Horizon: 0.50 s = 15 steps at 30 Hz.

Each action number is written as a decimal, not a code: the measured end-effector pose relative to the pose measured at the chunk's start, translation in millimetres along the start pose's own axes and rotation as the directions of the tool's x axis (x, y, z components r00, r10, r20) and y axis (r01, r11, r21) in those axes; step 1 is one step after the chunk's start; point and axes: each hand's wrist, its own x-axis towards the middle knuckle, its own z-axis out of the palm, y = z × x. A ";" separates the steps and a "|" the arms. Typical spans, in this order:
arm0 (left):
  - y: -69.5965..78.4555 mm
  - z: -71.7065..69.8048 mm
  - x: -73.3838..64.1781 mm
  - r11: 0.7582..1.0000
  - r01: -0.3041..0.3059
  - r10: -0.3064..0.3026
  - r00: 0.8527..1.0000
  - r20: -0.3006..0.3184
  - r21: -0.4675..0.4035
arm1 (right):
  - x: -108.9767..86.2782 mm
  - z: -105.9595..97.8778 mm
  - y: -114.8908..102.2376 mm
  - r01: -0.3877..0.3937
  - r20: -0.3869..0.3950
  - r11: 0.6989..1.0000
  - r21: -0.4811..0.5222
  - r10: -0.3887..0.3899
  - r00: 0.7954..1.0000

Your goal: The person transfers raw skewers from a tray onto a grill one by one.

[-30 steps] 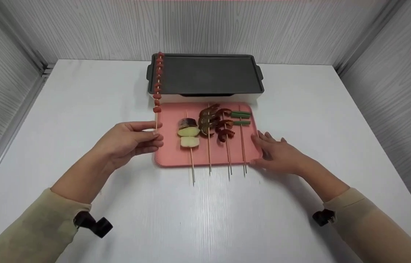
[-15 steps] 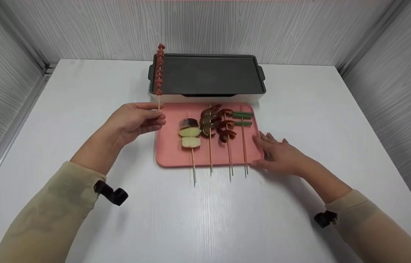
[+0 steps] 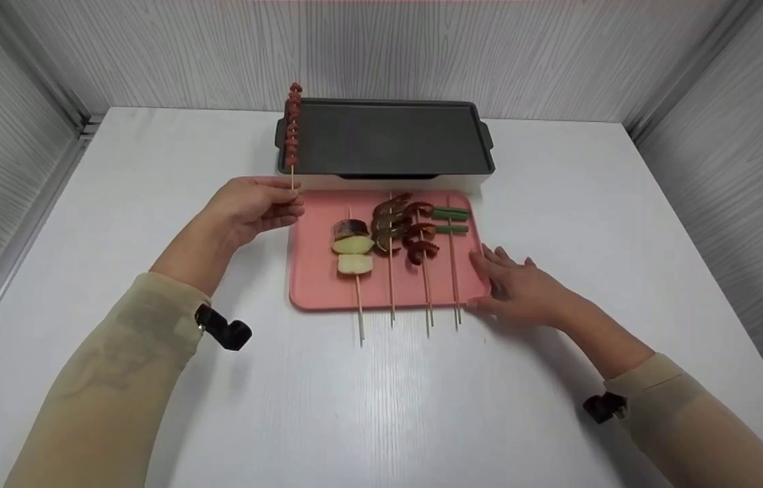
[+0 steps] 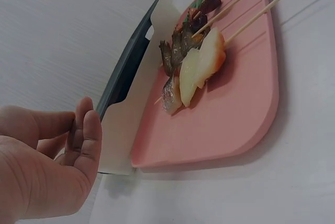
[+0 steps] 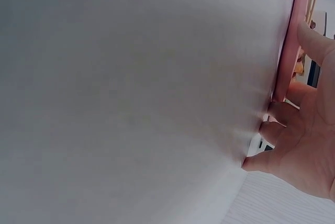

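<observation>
My left hand (image 3: 253, 207) pinches the bare lower end of a skewer of small red pieces (image 3: 293, 129), which points away over the left edge of the black grill plate (image 3: 388, 139). In the left wrist view that skewer is hidden behind the fingers. My right hand (image 3: 524, 288) touches the right edge of the pink tray (image 3: 314, 288), its fingers spread along the side and on the table. Lying on the tray are a skewer of pale slices with a dark-skinned piece (image 3: 353, 247), a shrimp skewer (image 3: 388, 225), a reddish-brown octopus-like skewer (image 3: 421, 234) and a green vegetable skewer (image 3: 450, 220).
The grill has a white base (image 3: 456, 181) and side handles, and stands just behind the tray. Skewer ends stick out past the tray's front edge. A white table (image 3: 381, 407) lies below, with grey wood-grain panels (image 3: 530, 54) at the back and sides.
My left hand has moved forward with the red skewer, from beside the tray to the grill's front left corner. My right hand and the tray have stayed nearly where they were.
</observation>
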 end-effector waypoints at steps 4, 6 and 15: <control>-2.0 -1.3 6.9 1.000 0.006 -0.005 1.000 -0.012 0.013 | -0.4 0.5 0.1 -0.001 0.002 1.000 0.004 0.001 1.000; -2.9 -2.5 8.9 1.000 0.010 -0.009 1.000 -0.016 0.019 | -0.3 0.9 -0.4 -0.007 0.006 1.000 0.006 0.007 1.000; -2.8 -5.3 14.9 1.000 0.023 -0.022 1.000 -0.021 0.020 | -2.5 1.9 -2.1 -0.005 -0.002 1.000 0.000 0.005 1.000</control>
